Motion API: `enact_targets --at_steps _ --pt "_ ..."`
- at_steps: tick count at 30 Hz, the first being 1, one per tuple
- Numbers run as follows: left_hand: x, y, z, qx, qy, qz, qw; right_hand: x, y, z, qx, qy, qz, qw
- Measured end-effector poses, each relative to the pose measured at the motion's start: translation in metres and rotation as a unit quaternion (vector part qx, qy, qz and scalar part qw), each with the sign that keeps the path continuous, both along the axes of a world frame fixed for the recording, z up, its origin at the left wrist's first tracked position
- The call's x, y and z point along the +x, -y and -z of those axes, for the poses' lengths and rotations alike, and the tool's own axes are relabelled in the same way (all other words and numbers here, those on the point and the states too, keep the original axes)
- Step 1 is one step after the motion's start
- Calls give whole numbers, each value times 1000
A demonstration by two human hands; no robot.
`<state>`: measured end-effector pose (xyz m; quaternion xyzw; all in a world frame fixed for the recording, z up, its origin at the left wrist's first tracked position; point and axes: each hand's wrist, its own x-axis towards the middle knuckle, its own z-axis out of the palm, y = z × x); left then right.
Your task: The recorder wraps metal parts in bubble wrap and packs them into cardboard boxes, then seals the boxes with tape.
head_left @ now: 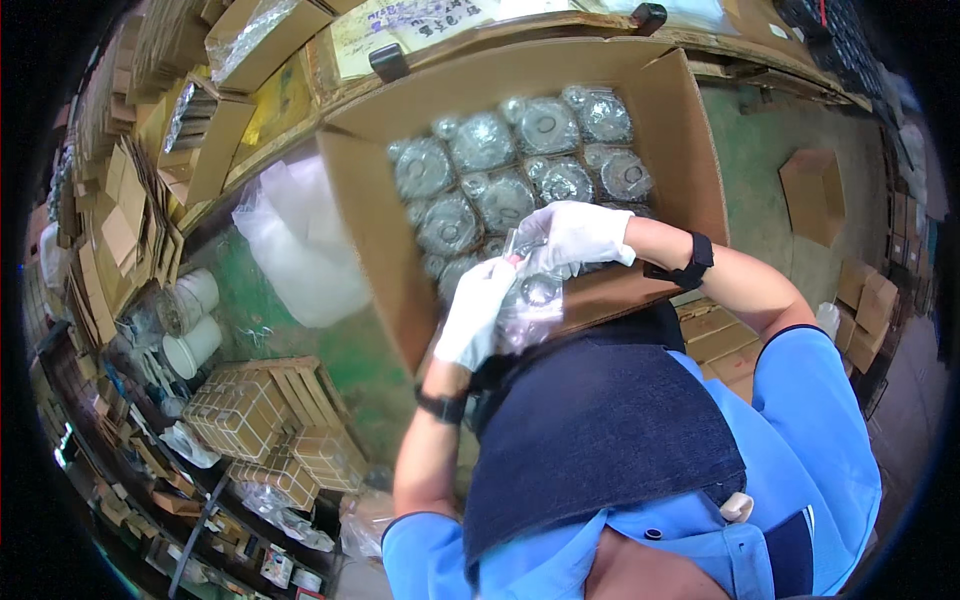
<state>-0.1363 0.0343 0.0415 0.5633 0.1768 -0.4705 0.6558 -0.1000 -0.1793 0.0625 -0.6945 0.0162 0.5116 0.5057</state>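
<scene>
Both my hands wear white gloves and meet over the near edge of an open cardboard box [352, 215]. My left hand [478, 312] is closed on a clear plastic bag [528, 318] near its upper part. My right hand [575, 237] pinches the same bag from the other side, with its fingertips close to the left ones. Something round with a dark ring shows through the bag; its kind is unclear. A small reddish spot shows between the fingertips. Below, the box holds rows of round, clear-wrapped pieces [480, 140], parted by thin cardboard dividers.
Behind the box runs a wooden bench edge [500, 32] with black clamps. White plastic sheeting [302, 240] hangs at the left. Strapped cartons [238, 408] stand on the green floor, lower left. Flattened cardboard [125, 205] leans at the far left; an open carton [812, 195] lies at right.
</scene>
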Motion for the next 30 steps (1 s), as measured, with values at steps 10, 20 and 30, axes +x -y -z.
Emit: enact_targets --at_steps 10,20,30 --pt "5 -1 -16 -43 60 -70 995 -3 -8 29 60 -8 145 988" --pt "12 -30 -17 -82 7 -67 994 -12 -16 49 -257 204 -120 937" --pt "15 -23 -22 -115 34 -58 991 14 -31 21 33 119 56 991"
